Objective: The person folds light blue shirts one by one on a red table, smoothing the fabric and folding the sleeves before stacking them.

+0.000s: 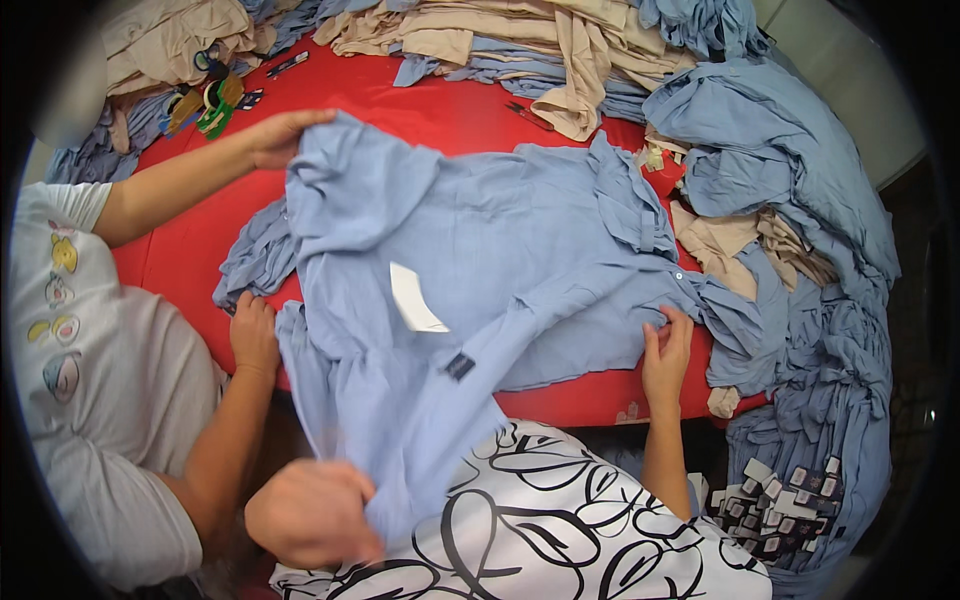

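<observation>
A light blue shirt [430,220] lies spread over the red table, its near end hanging toward my lap. My left hand [315,515] is smeared by motion beside this near end; its grip cannot be made out. Thumb and fingers apart, my right hand [668,355] rests at the shirt's right edge. A white paper slip [412,297] lies on the cloth, and a small dark label [460,367] sits nearer me. At the left, a co-worker's upper hand [285,138] is at the shirt's far left corner; their other hand [255,335] is beside bunched blue cloth [258,252].
Beige and blue garments [500,40] are piled along the table's [450,105] far side. More blue garments [790,170] heap up at the right, with many tags [780,505] below. Tape rolls [215,105] lie far left, and small dark-handled snippers [530,115] lie near the back.
</observation>
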Demonstrator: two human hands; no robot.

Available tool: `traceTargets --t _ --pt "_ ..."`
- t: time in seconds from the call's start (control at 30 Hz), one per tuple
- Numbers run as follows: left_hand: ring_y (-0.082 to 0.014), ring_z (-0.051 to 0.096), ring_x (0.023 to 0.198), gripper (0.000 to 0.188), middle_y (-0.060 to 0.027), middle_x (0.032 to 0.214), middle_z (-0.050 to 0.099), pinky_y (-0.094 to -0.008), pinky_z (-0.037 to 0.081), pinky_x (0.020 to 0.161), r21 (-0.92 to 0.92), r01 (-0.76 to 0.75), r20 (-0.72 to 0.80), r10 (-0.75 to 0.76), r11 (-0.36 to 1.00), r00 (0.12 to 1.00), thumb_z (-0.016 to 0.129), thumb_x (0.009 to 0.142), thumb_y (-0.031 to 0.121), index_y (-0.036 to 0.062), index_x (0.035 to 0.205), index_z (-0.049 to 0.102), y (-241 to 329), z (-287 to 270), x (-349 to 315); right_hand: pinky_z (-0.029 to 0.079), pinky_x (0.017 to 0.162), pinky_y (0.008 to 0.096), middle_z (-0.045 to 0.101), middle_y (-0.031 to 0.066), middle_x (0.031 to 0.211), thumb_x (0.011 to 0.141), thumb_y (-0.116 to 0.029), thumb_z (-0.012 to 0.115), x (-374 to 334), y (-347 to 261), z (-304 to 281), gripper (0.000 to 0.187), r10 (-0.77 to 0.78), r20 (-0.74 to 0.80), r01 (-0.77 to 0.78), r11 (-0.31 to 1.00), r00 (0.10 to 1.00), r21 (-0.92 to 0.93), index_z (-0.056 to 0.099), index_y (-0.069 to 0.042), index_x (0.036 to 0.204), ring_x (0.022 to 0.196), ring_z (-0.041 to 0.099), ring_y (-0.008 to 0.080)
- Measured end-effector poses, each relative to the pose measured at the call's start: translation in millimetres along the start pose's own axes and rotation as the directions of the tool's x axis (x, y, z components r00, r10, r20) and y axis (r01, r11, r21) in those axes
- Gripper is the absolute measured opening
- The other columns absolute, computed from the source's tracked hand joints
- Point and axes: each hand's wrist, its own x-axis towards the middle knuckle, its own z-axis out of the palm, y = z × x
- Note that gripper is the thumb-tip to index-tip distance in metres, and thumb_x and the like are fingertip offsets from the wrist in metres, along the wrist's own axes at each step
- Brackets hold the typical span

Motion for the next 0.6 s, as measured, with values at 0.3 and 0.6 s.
traceTargets --t 0.3,0.6 --pt "-0.0241 0.057 0.068 0.015 -0.0178 0.087 0.063 -0.0372 0.051 0.071 -0.309 -0.343 0.043 0.373 0.887 0.927 0.051 0.091 0.000 -0.0046 0.081 0.062 99.0 65.7 -38.9 0.048 0.086 0.0371 0.061 0.0150 0.099 0.080 -0.005 0.062 -9.2 -63.4 -17.1 0.028 -0.548 0.614 0.407 0.835 0.567 0.370 0.066 -0.005 0.108 0.097 0.060 0.0335" --pt "-0.0229 0.059 0.079 0.009 -0.0177 0.096 0.062 -0.0326 0.049 0.072 0.520 0.138 -0.665 0.298 0.843 0.685 0.050 0.090 -0.002 -0.0027 0.090 0.059 196.2 143.2 -151.9 0.047 0.068 0.0365 0.067 0.0146 0.082 0.089 -0.015 0.068 11.5 -39.2 -174.8 0.019 -0.993 0.117 -0.307 0.118 -0.022 0.945 0.067 0.004 0.085 0.070 0.062 0.0230"
